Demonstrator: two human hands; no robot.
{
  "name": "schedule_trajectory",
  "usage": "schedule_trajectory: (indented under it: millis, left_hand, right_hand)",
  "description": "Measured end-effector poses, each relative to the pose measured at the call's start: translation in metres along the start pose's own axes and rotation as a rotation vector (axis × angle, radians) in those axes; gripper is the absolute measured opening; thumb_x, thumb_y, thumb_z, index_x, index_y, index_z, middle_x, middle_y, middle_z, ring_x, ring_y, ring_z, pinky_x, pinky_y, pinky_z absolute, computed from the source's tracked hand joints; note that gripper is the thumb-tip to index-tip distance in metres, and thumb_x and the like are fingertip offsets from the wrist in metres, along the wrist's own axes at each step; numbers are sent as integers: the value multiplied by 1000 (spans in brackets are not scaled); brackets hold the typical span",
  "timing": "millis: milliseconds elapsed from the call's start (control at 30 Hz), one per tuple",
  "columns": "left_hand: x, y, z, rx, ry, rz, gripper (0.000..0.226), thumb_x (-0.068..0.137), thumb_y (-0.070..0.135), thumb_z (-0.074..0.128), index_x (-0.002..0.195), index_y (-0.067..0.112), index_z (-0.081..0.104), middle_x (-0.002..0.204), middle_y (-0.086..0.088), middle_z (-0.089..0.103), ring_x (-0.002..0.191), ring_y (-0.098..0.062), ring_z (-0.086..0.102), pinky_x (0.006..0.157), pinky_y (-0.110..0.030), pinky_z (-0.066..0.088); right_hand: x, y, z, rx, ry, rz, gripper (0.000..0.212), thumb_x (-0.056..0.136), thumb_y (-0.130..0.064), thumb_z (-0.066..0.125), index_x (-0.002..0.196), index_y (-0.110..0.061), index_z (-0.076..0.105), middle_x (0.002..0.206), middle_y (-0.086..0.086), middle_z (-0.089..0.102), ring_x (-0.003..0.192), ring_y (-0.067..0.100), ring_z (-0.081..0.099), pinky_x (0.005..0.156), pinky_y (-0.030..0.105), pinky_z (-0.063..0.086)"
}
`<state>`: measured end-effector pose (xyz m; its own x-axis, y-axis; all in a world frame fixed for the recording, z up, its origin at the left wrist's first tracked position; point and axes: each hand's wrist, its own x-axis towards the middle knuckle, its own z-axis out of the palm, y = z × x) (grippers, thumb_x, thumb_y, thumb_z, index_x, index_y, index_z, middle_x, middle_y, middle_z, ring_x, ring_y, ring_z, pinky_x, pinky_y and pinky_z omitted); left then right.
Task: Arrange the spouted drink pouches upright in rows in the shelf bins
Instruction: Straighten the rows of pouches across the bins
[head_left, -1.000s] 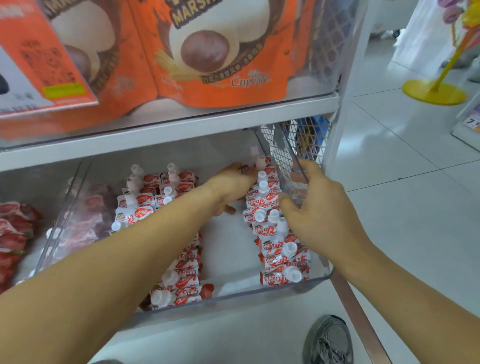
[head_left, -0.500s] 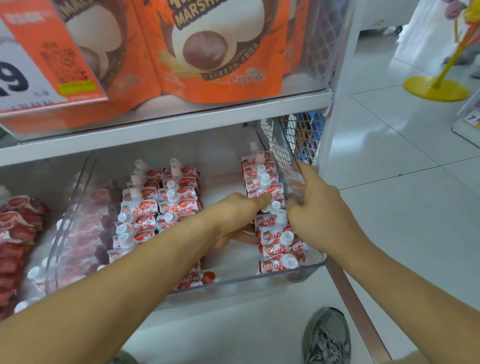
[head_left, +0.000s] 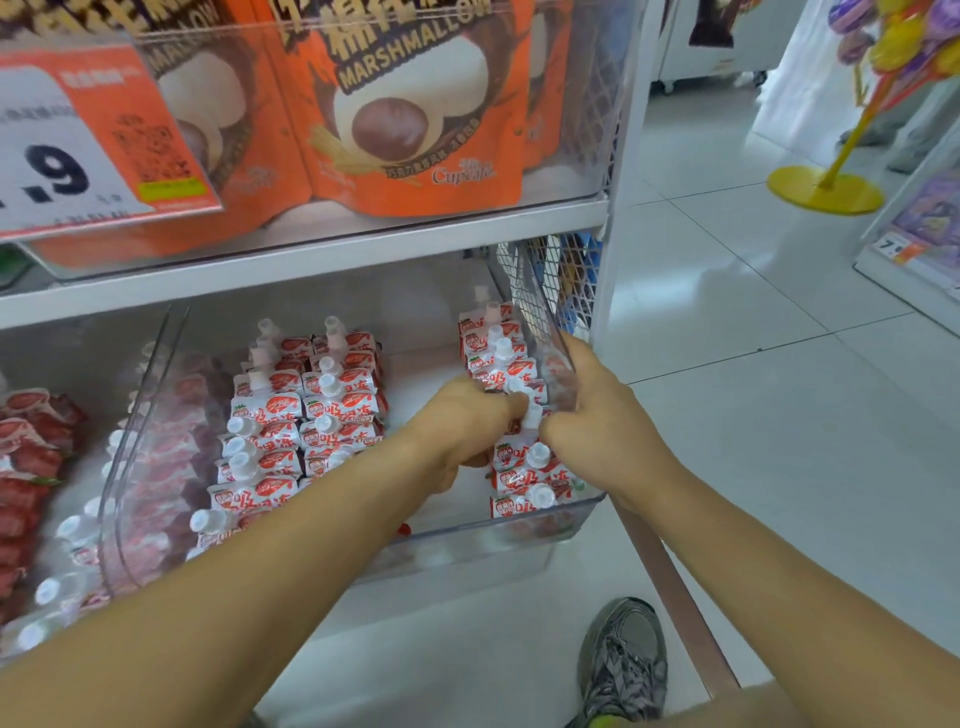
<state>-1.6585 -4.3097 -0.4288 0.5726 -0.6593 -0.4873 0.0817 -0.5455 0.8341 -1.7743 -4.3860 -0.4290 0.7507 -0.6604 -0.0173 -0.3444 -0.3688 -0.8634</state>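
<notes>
2 bare forearms reach in from the near edge, over a grey sneaker (head_left: 626, 662) on the white floor. Just past the clear bin's front wall (head_left: 467, 540), both hands meet over the right-hand row of strawberry drink pouches (head_left: 519, 470). The left hand (head_left: 460, 431) is curled, fingers wrapped down around a pouch in that row, its index finger lying against a white spout cap (head_left: 531, 415). The right hand (head_left: 597, 431) sits directly across from it, fingers bent inward and pinching the same pouches from the other side, thumb running up along the bin's clear right wall (head_left: 545, 332). Nearer than the fingers, 3 pouches of that row stand upright with caps up, right behind the front wall. Beyond the fingers the row carries on toward the back of the bin, more pouches standing upright.

Left of the left hand's knuckles lies a bare strip of bin floor, then 2 more rows of pouches (head_left: 311, 410), caps up, some leaning. Further left, through the clear divider, another bin (head_left: 47, 467) holds red pouches with white caps.

Above and behind the fingers, the upper shelf carries orange marshmallow bags (head_left: 410, 119) and a price tag (head_left: 78, 145) reading 9. Off to the far right stands a yellow display base (head_left: 826, 189).
</notes>
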Motion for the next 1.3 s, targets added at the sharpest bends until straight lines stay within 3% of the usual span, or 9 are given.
schedule_trajectory:
  millis: [133, 267, 400, 567, 733, 800, 900, 1000, 1300]
  left_hand:
    - [-5, 0, 1, 0, 2, 25, 21, 88, 44, 65, 87, 23, 64, 84, 10, 68, 76, -7, 60, 75, -30, 51]
    - [-3, -9, 17, 1, 195, 106, 28, 86, 40, 68, 95, 14, 67, 89, -3, 73, 80, -21, 70, 76, -37, 59]
    - [-3, -10, 8, 30, 130, 96, 25, 90, 31, 64, 97, 7, 65, 83, -1, 68, 77, -19, 66, 71, -31, 55]
    - [-3, -15, 11, -81, 97, 58, 39, 83, 40, 67, 111, 15, 63, 98, -3, 73, 90, -24, 71, 84, -45, 58]
    - [-12, -9, 9, -159, 10, -12, 49, 92, 35, 63, 136, 20, 48, 115, 0, 67, 87, -14, 64, 63, -23, 53]
    - [-22, -10, 1, -85, -33, -103, 71, 92, 53, 54, 149, 21, 28, 139, 1, 52, 106, -16, 56, 82, -31, 51]
    - [-35, -19, -6, -100, -177, -170, 64, 88, 63, 51, 139, 26, 44, 131, 9, 59, 114, -19, 59, 97, -44, 50]
    - [-34, -21, -6, -126, -228, -137, 29, 90, 44, 63, 116, 35, 55, 109, 14, 68, 103, -8, 64, 94, -36, 52]
    - [-30, -27, -6, -219, -284, -95, 21, 88, 30, 67, 97, 40, 51, 85, 19, 74, 82, 4, 69, 71, -21, 54]
  right_hand:
    - [-3, -4, -2, 82, -11, 13, 78, 77, -1, 63, 135, -50, 44, 111, -19, 69, 97, 4, 67, 76, 22, 52]
    - [-8, 5, -2, 247, -62, 37, 90, 68, 6, 72, 120, -64, 48, 113, -22, 71, 102, 3, 69, 87, 36, 59]
    - [-17, 16, -1, 423, -145, 60, 93, 77, 9, 78, 143, -45, 41, 120, -22, 69, 110, 3, 67, 86, 27, 56]
    - [-19, 13, -4, 311, -119, 33, 103, 68, 0, 88, 146, -41, 36, 113, -36, 60, 93, -21, 62, 71, 6, 50]
    - [-19, 17, -7, 268, -117, 21, 94, 73, -11, 88, 143, -49, 38, 115, -37, 63, 104, -16, 61, 78, 4, 47]
    - [-19, 16, -13, 320, -189, 47, 92, 73, -12, 88, 141, -49, 39, 118, -36, 64, 108, -13, 61, 81, 7, 49]
    - [-16, 22, -32, 367, -440, 83, 96, 70, -9, 89, 143, -47, 40, 130, -22, 64, 120, 3, 62, 96, 27, 53]
    - [-12, 30, -47, 356, -540, 163, 98, 67, -10, 92, 144, -45, 42, 130, -5, 67, 118, 21, 66, 97, 52, 53]
    - [-6, 31, -53, 227, -605, 72, 96, 75, -13, 87, 149, -43, 34, 124, -7, 70, 113, 16, 68, 101, 46, 52]
